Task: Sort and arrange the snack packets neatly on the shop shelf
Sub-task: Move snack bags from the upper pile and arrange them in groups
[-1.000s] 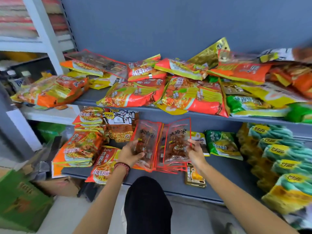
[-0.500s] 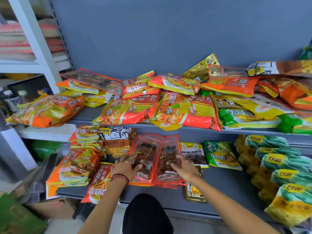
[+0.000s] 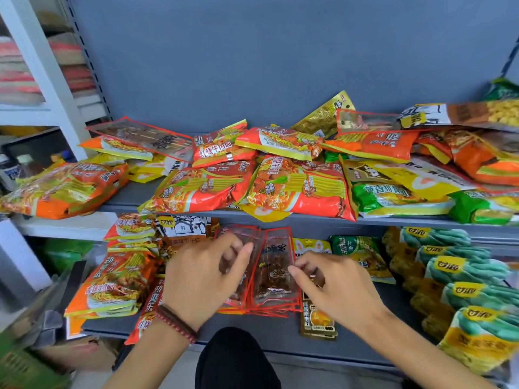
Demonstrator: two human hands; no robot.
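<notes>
Little of the sorting looks done: on the lower shelf (image 3: 280, 332) the green packs (image 3: 455, 265) at the right sit in an overlapping row and the orange packs (image 3: 112, 287) at the left are stacked, while the upper shelf (image 3: 132, 192) is a jumble of noodle packs (image 3: 297, 186) lying across one another. Your left grip (image 3: 202, 279) lies slack-fingered on the red-edged packets (image 3: 276, 270) mid-shelf; your right grip (image 3: 334, 284) curls at their right edge, and whether it pinches one cannot be told. Behind stands a grey panel (image 3: 280, 66), with a white rack (image 3: 42, 66) to the left.
</notes>
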